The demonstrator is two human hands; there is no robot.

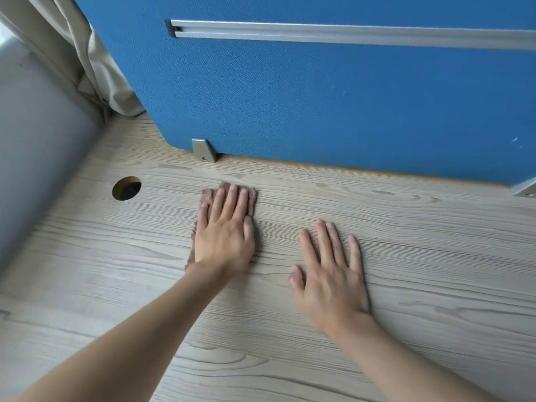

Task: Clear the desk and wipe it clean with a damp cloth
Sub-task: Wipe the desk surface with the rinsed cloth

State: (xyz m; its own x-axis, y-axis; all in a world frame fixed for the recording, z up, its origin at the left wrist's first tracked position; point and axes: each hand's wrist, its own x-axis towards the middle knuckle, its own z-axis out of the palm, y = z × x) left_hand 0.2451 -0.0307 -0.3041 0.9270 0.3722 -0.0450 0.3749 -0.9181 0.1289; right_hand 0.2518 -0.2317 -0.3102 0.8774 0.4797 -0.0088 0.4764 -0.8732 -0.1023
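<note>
A grey wall (34,158) fills the 9 o'clock side, with a beige curtain (95,74) hanging at 11 o'clock. The pale wood-grain desk (435,256) has a round hole (126,188) near its left end. At 3 o'clock of the hole lies a brownish cloth (207,195), flat on the desk near the middle. The left hand (224,230) presses down on it, palm flat, fingers straight and close together, pointing to 12 o'clock. The cloth shows only past the fingertips and along the hand's left edge. At 12 o'clock of the cloth a metal bracket (204,150) holds a blue screen (319,97) along the desk's far edge. The screen carries a silver rail (348,33) near its top. At 4 o'clock of the left hand, apart from the cloth, the right hand (330,274) lies flat on bare desk with fingers straight and slightly spread. A second bracket (525,188) shows at the 3 o'clock edge.
</note>
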